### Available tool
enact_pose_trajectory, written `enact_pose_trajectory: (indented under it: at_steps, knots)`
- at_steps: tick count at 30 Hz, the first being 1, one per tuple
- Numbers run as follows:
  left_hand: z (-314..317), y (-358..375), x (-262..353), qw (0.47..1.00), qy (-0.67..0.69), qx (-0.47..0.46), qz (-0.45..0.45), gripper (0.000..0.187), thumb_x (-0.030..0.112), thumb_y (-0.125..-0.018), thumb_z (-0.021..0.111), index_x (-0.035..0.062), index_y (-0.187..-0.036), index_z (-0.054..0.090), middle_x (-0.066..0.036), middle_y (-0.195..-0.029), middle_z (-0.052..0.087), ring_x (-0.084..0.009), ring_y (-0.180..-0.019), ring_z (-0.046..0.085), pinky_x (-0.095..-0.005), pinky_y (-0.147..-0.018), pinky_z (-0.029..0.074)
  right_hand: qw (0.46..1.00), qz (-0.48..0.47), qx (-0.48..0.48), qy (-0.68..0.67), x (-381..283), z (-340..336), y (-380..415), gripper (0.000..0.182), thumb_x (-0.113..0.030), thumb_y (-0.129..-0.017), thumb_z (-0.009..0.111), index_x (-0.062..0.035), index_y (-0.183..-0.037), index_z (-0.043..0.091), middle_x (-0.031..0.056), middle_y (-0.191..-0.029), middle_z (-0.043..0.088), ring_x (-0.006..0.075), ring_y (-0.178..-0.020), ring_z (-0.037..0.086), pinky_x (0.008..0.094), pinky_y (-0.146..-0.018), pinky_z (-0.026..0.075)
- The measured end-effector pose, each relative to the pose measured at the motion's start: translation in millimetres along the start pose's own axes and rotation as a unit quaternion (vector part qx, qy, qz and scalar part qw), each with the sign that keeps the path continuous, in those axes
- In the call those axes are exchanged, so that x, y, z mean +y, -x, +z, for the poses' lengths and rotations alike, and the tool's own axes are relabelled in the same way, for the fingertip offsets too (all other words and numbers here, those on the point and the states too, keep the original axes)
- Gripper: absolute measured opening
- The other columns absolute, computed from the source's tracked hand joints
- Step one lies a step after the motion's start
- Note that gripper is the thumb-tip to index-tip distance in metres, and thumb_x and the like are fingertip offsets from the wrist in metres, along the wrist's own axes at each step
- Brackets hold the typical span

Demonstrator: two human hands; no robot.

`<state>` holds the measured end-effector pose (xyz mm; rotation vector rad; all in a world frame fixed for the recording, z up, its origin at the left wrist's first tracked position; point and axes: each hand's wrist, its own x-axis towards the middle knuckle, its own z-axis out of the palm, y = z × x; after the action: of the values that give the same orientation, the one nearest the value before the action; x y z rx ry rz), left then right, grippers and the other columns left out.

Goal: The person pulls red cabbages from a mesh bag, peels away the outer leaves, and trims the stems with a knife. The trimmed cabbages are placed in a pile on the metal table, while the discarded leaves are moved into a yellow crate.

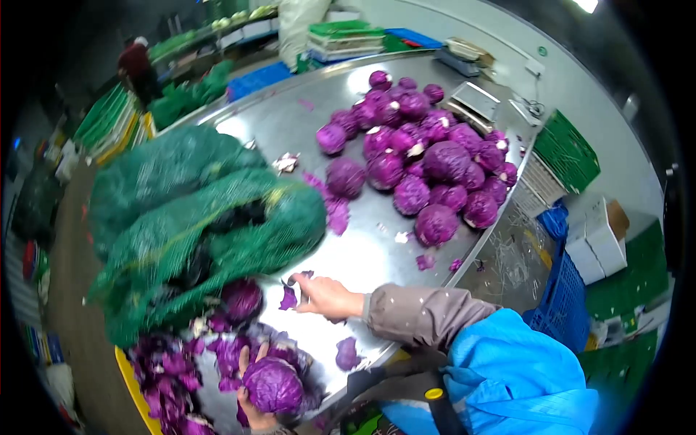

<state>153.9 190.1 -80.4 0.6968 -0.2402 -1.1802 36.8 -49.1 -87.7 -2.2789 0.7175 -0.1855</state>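
A round purple cabbage [273,385] rests in my left hand [255,413], whose fingers curl round its left side and underside near the bottom of the view. Above and to the right, my right hand [326,297] is closed at the fingertips on a torn purple leaf piece [288,298]; a thin dark thing also shows at these fingertips, too small to make out. Another cabbage [241,299] lies against the green mesh sacks [217,239], left of my right hand. Loose purple leaves [170,370] are heaped at the lower left.
Many purple cabbages [446,161] are piled on the metal table [283,112]. Scales [475,101] stand at its far right edge. A blue crate [565,304] and a white box [596,243] are on the right. Another person [138,69] stands far back left.
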Motion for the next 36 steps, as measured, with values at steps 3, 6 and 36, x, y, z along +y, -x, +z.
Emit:
enact_pose_trajectory:
  at_steps: [3, 6, 36]
  knots:
    - [9.1, -33.0, -17.5, 0.998, -0.041, 0.037, -0.029, 0.080, 0.042, -0.076, 0.062, 0.0091, -0.141, 0.028, -0.022, -0.136, 0.038, -0.0329, -0.113, 0.053, -0.0443, -0.091, 0.050, 0.930, 0.044, -0.194, -0.310, -4.7, -30.1, 29.5, 0.089, -0.047, -0.080, 0.067, -0.0049, -0.142, 0.019, 0.0230, -0.100, 0.062, 0.0219, -0.053, 0.062, 0.0355, -0.053, 0.050]
    - [59.4, -71.5, -33.5, 0.989, -0.122, 0.019, -0.076, 0.073, 0.039, -0.085, 0.059, 0.0073, -0.142, 0.026, -0.020, -0.137, 0.037, -0.0319, -0.122, 0.045, -0.0453, -0.099, 0.043, 0.879, 0.052, -0.188, -0.435, 43.5, -31.6, 41.1, 0.085, -0.048, -0.081, 0.066, -0.0095, -0.142, 0.021, 0.0207, -0.119, 0.055, 0.0217, -0.085, 0.064, 0.0303, -0.067, 0.053]
    - [74.2, -107.8, -241.5, 0.588, -0.776, -0.228, -0.009, 0.048, 0.018, -0.070, 0.069, 0.0081, -0.113, 0.050, -0.012, -0.100, 0.049, -0.0296, -0.091, 0.050, -0.0376, -0.071, 0.045, 0.802, 0.325, 0.449, 0.222, 635.9, -497.1, 132.4, 0.043, -0.022, -0.092, 0.050, -0.0182, -0.134, 0.046, 0.0306, -0.133, 0.039, 0.0423, -0.112, 0.049, 0.0400, -0.095, 0.039]
